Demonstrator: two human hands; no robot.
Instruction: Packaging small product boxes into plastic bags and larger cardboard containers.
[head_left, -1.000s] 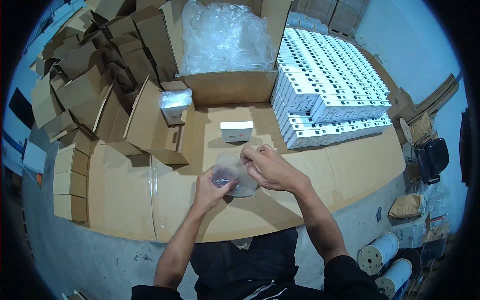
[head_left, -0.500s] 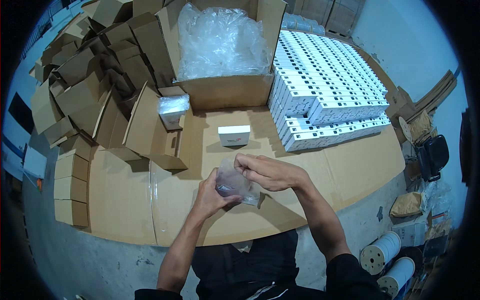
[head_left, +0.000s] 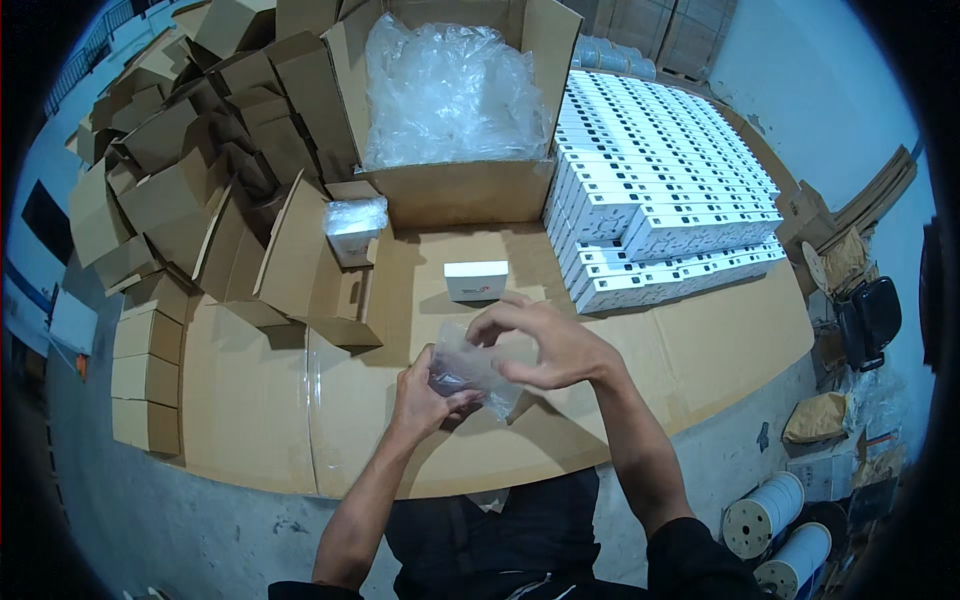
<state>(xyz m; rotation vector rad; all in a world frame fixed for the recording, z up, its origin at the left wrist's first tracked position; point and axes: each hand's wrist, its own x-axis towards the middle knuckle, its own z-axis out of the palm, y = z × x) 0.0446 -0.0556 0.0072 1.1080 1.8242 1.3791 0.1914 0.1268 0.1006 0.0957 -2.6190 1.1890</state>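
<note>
A clear plastic bag (head_left: pixel 462 366) is gripped by my left hand (head_left: pixel 422 398), whose fingers wrap its lower left side. The bag is crumpled and see-through, and I cannot tell whether anything lies inside. My right hand (head_left: pixel 556 348) hovers at the bag's upper right edge. Its thumb and fingers are parted and slightly blurred, and no hold on the plastic shows. Just beyond my hands a small white box (head_left: pixel 476 281) stands on the cardboard-covered table (head_left: pixel 410 463).
Left stands an open brown carton (head_left: pixel 345 318) with plastic-wrapped white boxes (head_left: pixel 355 228). A large carton (head_left: pixel 462 192) full of clear plastic bags (head_left: pixel 450 95) is at the back. Stacked white boxes (head_left: pixel 690 232) fill the right; brown cartons (head_left: pixel 165 200) crowd the left.
My right thumb and fingers have moved apart from a closed pinch at the bag. The left hand keeps its grip. The whole view has shifted slightly.
</note>
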